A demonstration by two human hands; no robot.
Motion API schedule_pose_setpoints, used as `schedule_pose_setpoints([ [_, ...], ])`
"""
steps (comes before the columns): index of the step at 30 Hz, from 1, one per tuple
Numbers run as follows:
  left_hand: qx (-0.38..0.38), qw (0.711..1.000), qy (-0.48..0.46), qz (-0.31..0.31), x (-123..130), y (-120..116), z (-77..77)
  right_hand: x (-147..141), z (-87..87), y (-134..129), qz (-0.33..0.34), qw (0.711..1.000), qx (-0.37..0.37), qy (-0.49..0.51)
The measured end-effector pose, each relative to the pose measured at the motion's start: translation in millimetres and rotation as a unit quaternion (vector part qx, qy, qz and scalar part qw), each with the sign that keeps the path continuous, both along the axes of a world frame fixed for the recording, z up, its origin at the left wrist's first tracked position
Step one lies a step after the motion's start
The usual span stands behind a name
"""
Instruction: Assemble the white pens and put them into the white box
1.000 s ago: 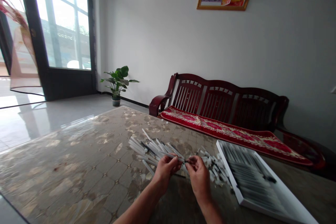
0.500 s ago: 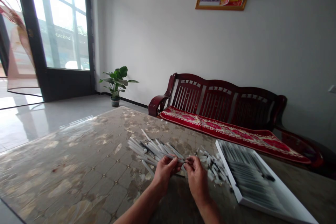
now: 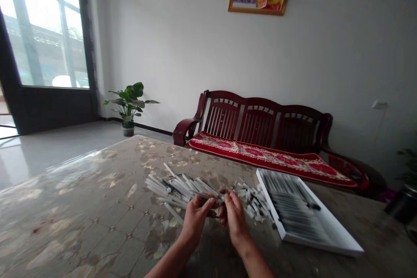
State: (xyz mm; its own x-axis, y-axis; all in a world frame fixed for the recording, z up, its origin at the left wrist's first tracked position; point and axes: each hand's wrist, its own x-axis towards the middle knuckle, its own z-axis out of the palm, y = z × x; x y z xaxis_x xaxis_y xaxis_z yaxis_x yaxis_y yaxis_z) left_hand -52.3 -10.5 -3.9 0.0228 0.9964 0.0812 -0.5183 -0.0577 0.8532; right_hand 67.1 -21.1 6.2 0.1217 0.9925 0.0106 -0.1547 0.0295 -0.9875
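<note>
My left hand (image 3: pixel 196 211) is closed on a slim pale pen barrel (image 3: pixel 202 194), which points left over the pile. Close beside it, my right hand (image 3: pixel 235 213) has its fingers pinched together at the barrel's right end; the small part there is hidden by the fingers. Just beyond my hands lies a loose heap of whitish pen barrels (image 3: pixel 159 184), with some dark thin sticks among them. Small white caps (image 3: pixel 256 202) are scattered to the right of my right hand.
A shallow white box (image 3: pixel 339 239) holding rows of dark-looking pens (image 3: pixel 302 213) stands at the right on the patterned tabletop (image 3: pixel 107 208). Behind the table are a wooden bench (image 3: pixel 257 117) with a red runner and a potted plant (image 3: pixel 128 104).
The view has swung to the right, so everything sits further left. My right hand has turned, its fingers now curled closer against the left hand's fingers. The left hand keeps its grip.
</note>
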Motion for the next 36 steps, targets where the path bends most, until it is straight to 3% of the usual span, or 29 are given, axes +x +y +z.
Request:
schedule_pose_setpoints([
  [3, 0.022, 1.0, 0.018, -0.005, -0.8, -0.9, 0.1, -1.9, 2.9, -2.1, 0.024, 0.999, -0.005, 0.042],
  [8, 0.042, 0.997, 0.051, -0.034, 2.4, -7.4, 5.9, 13.6, 8.7, 1.9, 0.1, 0.986, -0.087, 0.1],
  [11, 0.001, 0.995, 0.048, -0.088, 1.6, -11.8, 9.9, 35.6, 18.1, 3.0, 0.134, 0.985, -0.048, 0.098],
  [14, -0.054, 0.977, 0.054, -0.2, -2.8, -16.2, 12.3, 52.7, 27.3, -0.1, 0.17, 0.985, -0.02, 0.025],
  [18, -0.105, 0.921, 0.107, -0.36, -4.3, -20.0, 10.6, 54.2, 28.7, -3.5, 0.175, 0.981, -0.029, -0.084],
  [20, -0.121, 0.915, 0.108, -0.37, -2.5, -19.4, 8.5, 53.9, 25.4, -0.3, 0.16, 0.979, -0.024, -0.125],
  [22, -0.137, 0.93, 0.074, -0.333, -1.2, -16.9, 7.0, 60.6, 21.2, 5.9, 0.1, 0.973, -0.005, -0.209],
  [24, -0.154, 0.948, 0.023, -0.277, -1.4, -13.3, 6.9, 75.4, 16.9, 12.3, -0.007, 0.935, 0.019, -0.353],
  [26, -0.165, 0.959, -0.024, -0.229, -2.7, -9.5, 8.2, 93.8, 12.3, 15.8, -0.109, 0.851, 0.021, -0.514],
  [28, -0.175, 0.963, -0.06, -0.194, -3.9, -6.1, 9.8, 109.3, 7.4, 15.7, -0.152, 0.763, -0.009, -0.628],
  [30, -0.181, 0.966, -0.087, -0.163, -4.0, -3.1, 10.7, 117.6, 2.6, 13.5, -0.144, 0.711, -0.04, -0.687],
  [32, -0.185, 0.968, -0.109, -0.132, -3.5, -0.4, 10.4, 119.3, -1.5, 11.5, -0.122, 0.693, -0.051, -0.708],
  [36, -0.183, 0.969, -0.148, -0.078, -4.0, 4.2, 8.3, 118.5, -6.7, 11.0, -0.106, 0.696, -0.046, -0.708],
])
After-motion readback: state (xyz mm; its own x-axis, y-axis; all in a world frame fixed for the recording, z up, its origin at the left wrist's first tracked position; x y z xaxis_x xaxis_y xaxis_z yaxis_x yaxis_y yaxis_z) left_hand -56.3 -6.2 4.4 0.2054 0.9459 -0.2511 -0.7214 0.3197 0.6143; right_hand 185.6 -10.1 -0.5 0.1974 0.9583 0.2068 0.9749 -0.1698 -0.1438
